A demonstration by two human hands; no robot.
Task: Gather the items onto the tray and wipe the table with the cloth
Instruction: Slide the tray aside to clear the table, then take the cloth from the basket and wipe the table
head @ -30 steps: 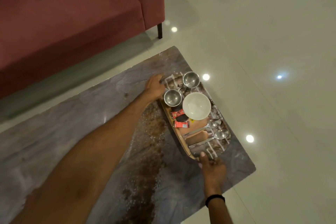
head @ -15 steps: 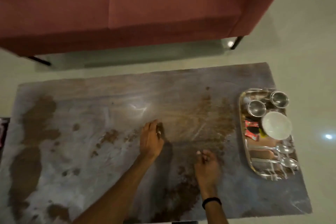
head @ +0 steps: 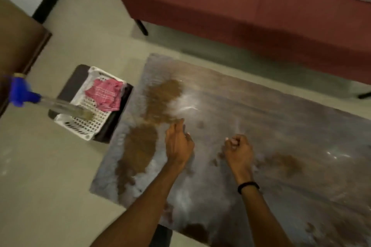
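The left hand (head: 178,144) is above the stained desk (head: 281,126), with fingers loose and holding nothing. The right hand (head: 239,151) is near it on the right, fingers curled into a fist, also empty. The pink cloth (head: 104,94) lies in a white basket (head: 86,124) on a dark stool (head: 73,85), left of the desk.

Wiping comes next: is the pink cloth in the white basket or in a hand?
In the basket. The pink cloth lies crumpled in the white basket; neither left hand nor right hand holds it.
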